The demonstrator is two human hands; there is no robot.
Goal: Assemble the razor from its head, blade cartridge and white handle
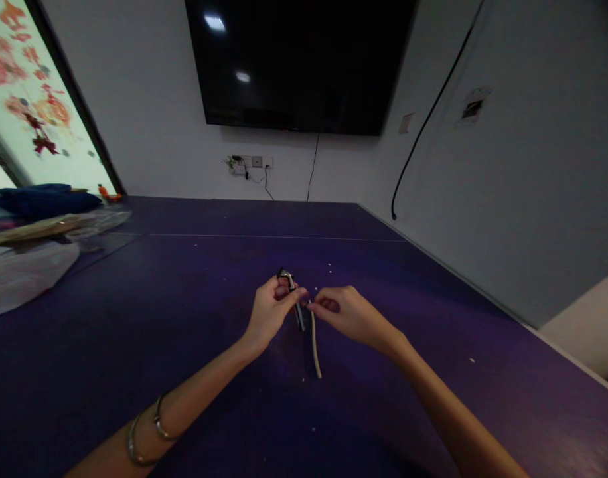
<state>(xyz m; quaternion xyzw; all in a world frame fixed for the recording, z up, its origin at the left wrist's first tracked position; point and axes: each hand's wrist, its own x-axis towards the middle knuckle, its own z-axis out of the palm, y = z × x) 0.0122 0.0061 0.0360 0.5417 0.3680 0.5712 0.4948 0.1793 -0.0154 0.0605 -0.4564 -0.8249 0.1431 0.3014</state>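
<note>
My left hand [274, 302] is closed around a small tool with a shiny metal head and slim dark handles [299, 317], which point down toward me. Its exact kind is too small to make out. Just to the right, the fingertips of my right hand [341, 312] pinch the upper end of a short off-white cable [314, 345]. The rest of that cable hangs or lies toward me in a slight curve. Both hands are close together above the purple surface [224, 398], and the cable's top end is partly hidden by fingers.
Small white scraps [472, 360] dot the purple surface. At the left lie a clear plastic bag [32, 275] and a dark blue cloth bundle [48, 201]. A wall-mounted screen [304, 66], sockets [257, 162] and a hanging black cable [428, 113] are beyond.
</note>
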